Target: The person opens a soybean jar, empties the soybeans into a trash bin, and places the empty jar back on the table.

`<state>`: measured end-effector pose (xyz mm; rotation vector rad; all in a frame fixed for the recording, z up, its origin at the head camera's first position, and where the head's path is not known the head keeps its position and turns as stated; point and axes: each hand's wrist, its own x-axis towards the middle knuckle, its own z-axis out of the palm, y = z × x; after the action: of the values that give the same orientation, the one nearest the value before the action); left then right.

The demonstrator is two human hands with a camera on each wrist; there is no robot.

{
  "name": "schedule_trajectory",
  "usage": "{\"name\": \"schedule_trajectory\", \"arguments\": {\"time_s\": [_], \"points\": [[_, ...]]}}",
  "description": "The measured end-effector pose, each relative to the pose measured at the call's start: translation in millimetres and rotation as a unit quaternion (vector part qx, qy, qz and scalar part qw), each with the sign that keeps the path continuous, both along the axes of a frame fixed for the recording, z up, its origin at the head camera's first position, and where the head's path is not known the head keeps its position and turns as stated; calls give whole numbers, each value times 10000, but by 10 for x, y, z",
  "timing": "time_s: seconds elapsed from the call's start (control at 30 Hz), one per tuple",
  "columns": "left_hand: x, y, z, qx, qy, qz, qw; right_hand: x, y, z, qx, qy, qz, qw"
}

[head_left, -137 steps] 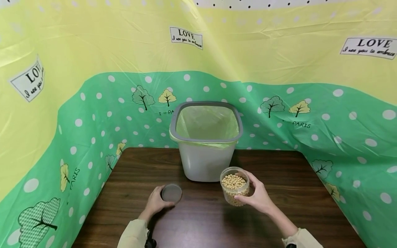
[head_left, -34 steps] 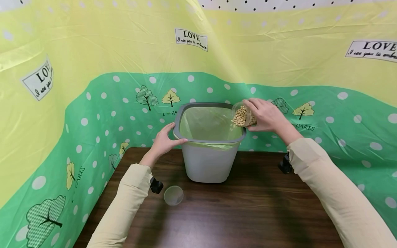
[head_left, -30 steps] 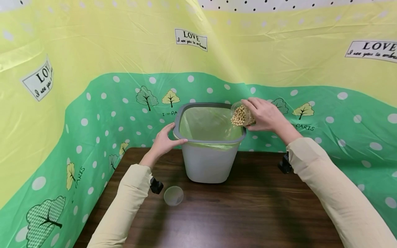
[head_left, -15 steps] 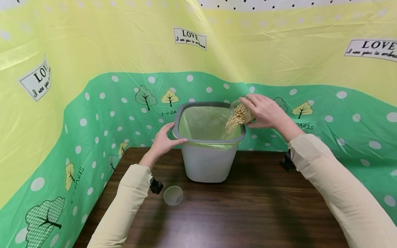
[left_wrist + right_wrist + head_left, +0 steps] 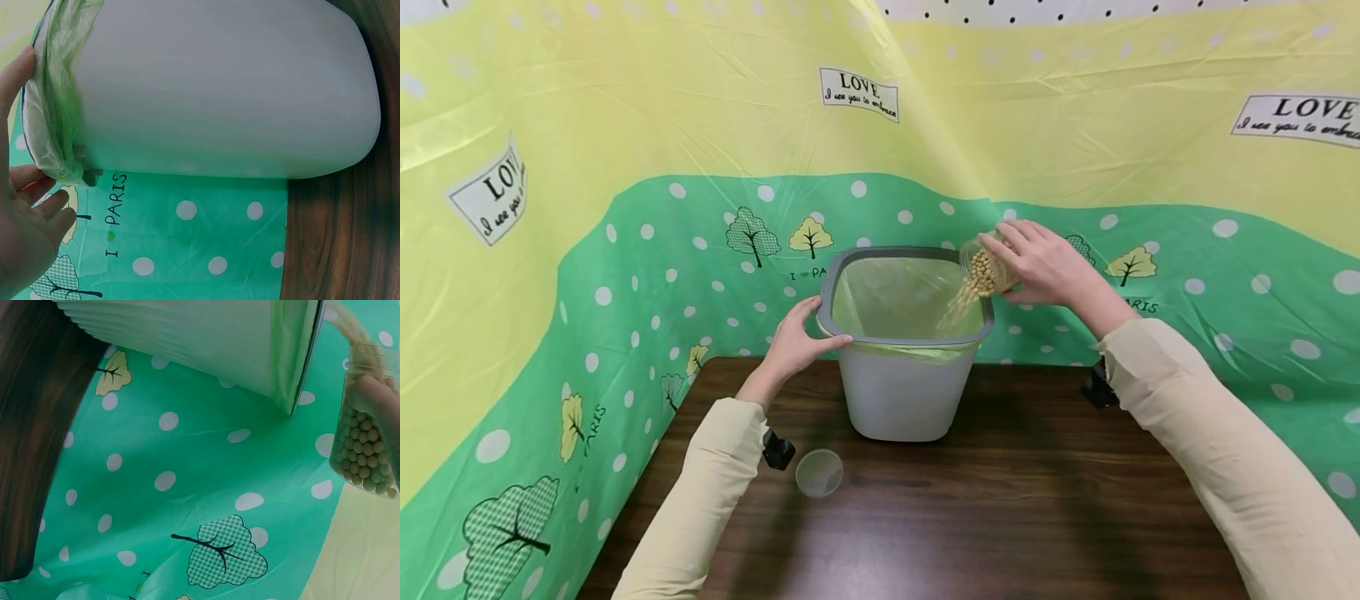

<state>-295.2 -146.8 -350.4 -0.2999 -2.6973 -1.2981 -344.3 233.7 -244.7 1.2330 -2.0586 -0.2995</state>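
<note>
The right hand [image 5: 1045,265] grips a clear jar [image 5: 983,265] of beans [image 5: 979,279], fingers curled round it, tipped mouth-down over the 3 o'clock edge of the bin [image 5: 901,392], so the beans stream [image 5: 957,307] down inside the green liner [image 5: 895,296] rather than onto the desk [image 5: 970,517]. In the right wrist view the jar [image 5: 365,431] is part full, with a fingertip pressed on its wall. The left hand [image 5: 793,343] rests at the bin's 9 o'clock rim, thumb laid on top and fingers loosely spread beside the wall, likely steadying the bin against tipping. The left wrist view shows the fingers [image 5: 53,203] near the liner's overhang [image 5: 53,125]. The jar's lid [image 5: 819,472] lies flat on the desk at 7 o'clock from the bin, out of the pouring path.
</note>
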Motion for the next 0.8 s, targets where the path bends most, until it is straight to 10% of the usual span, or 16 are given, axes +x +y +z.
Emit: {"name": "schedule_trajectory", "arguments": {"time_s": [0.8], "points": [[12, 5, -14, 158, -52, -18, 9999, 20, -158, 83, 186, 248, 202, 9993]]}}
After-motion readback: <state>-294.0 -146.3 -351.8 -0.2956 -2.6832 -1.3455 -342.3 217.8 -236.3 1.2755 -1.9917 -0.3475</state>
